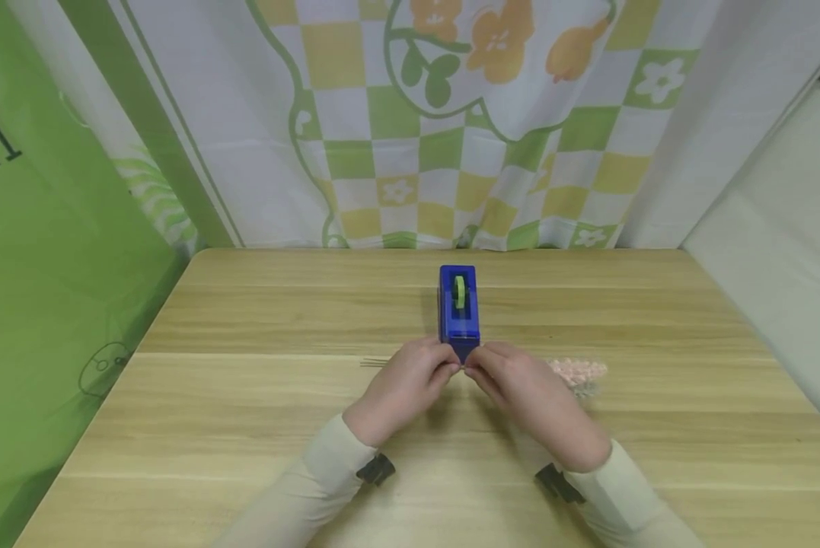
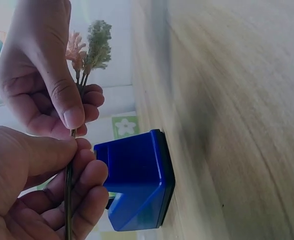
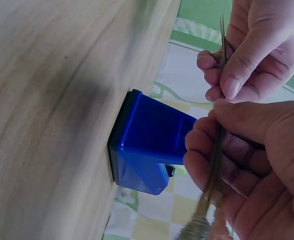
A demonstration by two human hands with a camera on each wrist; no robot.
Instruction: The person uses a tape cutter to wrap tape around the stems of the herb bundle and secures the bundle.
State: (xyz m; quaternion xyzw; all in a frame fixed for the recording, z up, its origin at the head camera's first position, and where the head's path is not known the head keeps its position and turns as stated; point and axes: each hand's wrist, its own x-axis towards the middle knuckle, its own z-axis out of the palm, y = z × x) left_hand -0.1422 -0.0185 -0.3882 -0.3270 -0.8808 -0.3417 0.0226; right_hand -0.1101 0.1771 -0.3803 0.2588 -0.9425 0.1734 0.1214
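Observation:
Both hands hold a thin bundle of flower stems level above the table, in front of a blue tape dispenser. My left hand pinches the stems between thumb and fingers, and their bare ends stick out past it to the left. Close beside it, thumb tips nearly meeting, my right hand pinches the same bundle nearer the blooms. Beyond the right hand show a pink flower head and a grey-green one. A yellow-green roll of tape sits in the dispenser.
The wooden table reaches back to a checked, flowered curtain. A green cloth hangs at the left and a pale cloth at the right. Each sleeve carries a dark strap at the wrist.

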